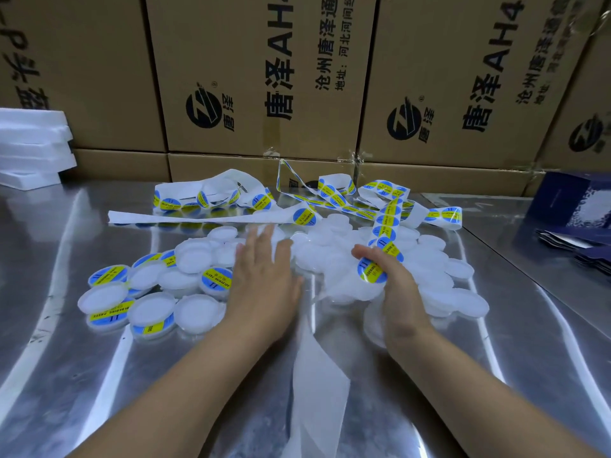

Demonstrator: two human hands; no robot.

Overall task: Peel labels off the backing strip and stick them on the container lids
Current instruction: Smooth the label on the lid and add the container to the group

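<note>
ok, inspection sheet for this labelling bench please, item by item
surface: shiny metal table, glare streaks.
job's things: unlabelled lids heaped centre-right; labelled lids at left; label strip tangled at the back; spent backing trailing toward the near edge.
clutter: white foam stack far left; dark blue packets at right.
grips: left hand flat, fingers straight, over the lids; right hand pinching the label strip.
cables: nothing seen.
surroundings: cardboard boxes stacked behind.

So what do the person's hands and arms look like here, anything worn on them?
The left hand and right hand are both bare, with no gloves, rings, watch or wristband. No sleeve shows anywhere down to the picture's lower edge, and there are no markings.
</note>
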